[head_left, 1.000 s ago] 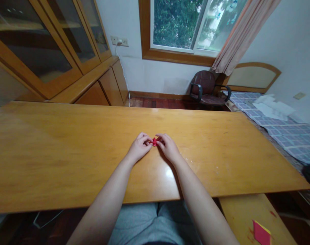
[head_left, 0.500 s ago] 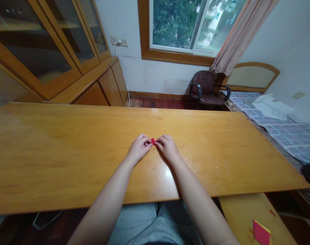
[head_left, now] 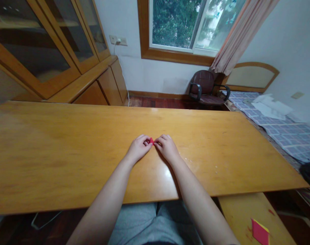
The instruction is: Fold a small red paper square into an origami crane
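Observation:
Between my two hands, over the middle of the wooden table (head_left: 68,153), is a small folded piece of red paper (head_left: 151,140). My left hand (head_left: 140,147) pinches it from the left with thumb and fingertips. From the right, my right hand (head_left: 166,146) has its thumb and fingers closed on the paper's right edge. Fingers cover most of the piece, so its full shape is hidden. Both forearms reach in from the table's near edge.
Small pale scraps (head_left: 188,160) lie right of my right hand. At lower right, a red and yellow paper piece (head_left: 260,232) rests on a lower wooden surface (head_left: 241,211). Beyond the table stand a brown chair (head_left: 204,86), a bed (head_left: 279,129) and a glass-door cabinet (head_left: 93,85).
The red paper has shifted slightly left and its visible part looks a little more pointed. My hands stay nearly in place, both still pinching.

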`<state>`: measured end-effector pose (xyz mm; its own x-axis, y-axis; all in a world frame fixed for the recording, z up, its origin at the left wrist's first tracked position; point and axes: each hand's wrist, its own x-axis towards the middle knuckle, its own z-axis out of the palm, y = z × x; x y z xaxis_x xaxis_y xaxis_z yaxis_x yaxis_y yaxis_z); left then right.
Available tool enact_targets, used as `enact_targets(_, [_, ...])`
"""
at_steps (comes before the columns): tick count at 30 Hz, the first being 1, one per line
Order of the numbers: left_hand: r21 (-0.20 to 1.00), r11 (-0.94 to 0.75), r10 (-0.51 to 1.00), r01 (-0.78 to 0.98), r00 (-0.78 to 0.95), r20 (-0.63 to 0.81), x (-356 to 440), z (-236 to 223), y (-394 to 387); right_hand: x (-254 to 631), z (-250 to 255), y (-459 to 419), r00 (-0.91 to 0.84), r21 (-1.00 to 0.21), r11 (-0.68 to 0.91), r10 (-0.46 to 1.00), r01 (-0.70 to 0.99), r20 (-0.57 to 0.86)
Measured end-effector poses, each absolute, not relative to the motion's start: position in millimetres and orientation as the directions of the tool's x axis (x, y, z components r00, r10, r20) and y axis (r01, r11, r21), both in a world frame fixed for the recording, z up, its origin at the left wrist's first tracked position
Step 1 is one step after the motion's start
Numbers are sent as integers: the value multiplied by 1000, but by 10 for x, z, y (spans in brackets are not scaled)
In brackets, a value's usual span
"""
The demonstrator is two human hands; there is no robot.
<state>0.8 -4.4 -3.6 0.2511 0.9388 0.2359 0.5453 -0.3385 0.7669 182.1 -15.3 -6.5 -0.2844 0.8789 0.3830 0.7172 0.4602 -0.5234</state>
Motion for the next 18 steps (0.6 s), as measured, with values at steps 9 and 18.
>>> enact_targets(9, [697, -403, 915, 593, 252, 315, 15, 14, -77, 1827, -55, -157, -281, -605, 477, 875, 637, 394])
enact_targets(18, [709, -435, 899, 555, 316, 304, -16, 11, -76, 1803, -28, -162, -317, -631, 509, 860, 585, 399])
